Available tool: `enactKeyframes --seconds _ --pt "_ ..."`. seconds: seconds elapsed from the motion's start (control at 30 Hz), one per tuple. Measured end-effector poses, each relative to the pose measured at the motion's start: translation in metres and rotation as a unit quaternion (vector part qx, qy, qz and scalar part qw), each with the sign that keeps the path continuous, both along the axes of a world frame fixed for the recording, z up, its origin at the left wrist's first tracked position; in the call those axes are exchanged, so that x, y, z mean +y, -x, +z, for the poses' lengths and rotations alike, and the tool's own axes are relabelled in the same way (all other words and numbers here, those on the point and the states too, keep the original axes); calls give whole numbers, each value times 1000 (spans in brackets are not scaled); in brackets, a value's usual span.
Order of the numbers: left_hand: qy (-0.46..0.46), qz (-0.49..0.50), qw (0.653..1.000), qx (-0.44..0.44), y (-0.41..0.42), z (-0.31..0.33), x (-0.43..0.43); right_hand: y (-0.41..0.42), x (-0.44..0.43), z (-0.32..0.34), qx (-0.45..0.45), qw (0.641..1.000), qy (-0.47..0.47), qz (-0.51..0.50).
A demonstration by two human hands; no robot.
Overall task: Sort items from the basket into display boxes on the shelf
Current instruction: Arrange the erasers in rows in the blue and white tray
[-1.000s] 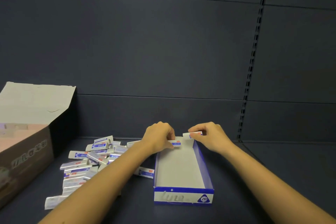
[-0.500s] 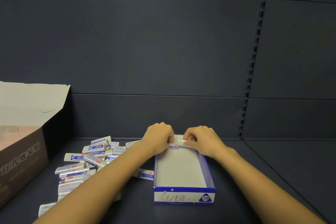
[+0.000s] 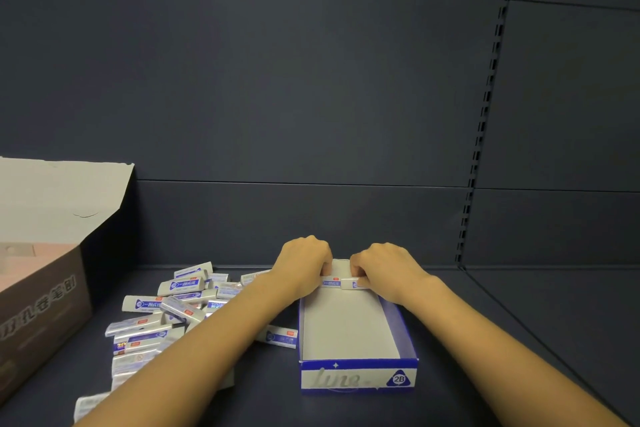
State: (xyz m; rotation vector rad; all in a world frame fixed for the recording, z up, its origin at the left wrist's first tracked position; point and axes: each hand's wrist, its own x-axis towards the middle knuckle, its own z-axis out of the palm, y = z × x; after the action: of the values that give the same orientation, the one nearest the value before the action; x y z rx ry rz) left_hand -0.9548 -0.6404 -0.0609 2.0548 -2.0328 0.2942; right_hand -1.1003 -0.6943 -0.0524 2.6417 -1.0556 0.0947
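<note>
Pinching 1 small packet [image 3: 331, 283] with the left hand [image 3: 304, 265], curling tight round its left end. Pinching a 2nd packet [image 3: 356, 284] with the right hand [image 3: 384, 270], clamping down the same way on its right end. Holding both end to end, touching or very nearly so, right at the far end of the display box [image 3: 358, 378], just over its pale floor. Setting down the first 2 of the row, by the look of it: seeing nothing else inside the box from here. Placing, then, and only just starting on the job.

Moving outward now. Leaving 1 stray packet [image 3: 282, 337] lying flat just beside the box's left wall, its left end hidden by the left forearm [image 3: 214, 340]. Looking past that to a loose pile of packets [image 3: 166, 308] further left on the dark shelf [image 3: 502, 357], heaped at all angles, some leaning on others. Passing on to a big open cardboard carton [image 3: 41, 305] at the far left edge, flap up; not being able to tell what is inside.

Calling next, probably, for letting go of both packets squarely against the back wall, then reaching left to the pile for more. Needing care there: lining up labels the same way, and picking from the top of the heap to avoid sliding the rest about.
</note>
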Motion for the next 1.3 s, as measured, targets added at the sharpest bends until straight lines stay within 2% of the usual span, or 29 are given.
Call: enactKeyframes --seconds 0.37,0.83,1.13,1.3 --pt "-7 -2 1000 -16 -1 -2 -2 -5 -2 1 9 997 72 -12" --pt "-6 -13 1000 -22 -4 -2 -3 -6 2 0 17 999 36 -9" --pt "-2 2 998 -60 3 -2 -1 -6 7 -6 -27 999 1 -29" --pt "12 -2 1000 -19 2 5 8 -7 12 2 -59 996 -16 -60"
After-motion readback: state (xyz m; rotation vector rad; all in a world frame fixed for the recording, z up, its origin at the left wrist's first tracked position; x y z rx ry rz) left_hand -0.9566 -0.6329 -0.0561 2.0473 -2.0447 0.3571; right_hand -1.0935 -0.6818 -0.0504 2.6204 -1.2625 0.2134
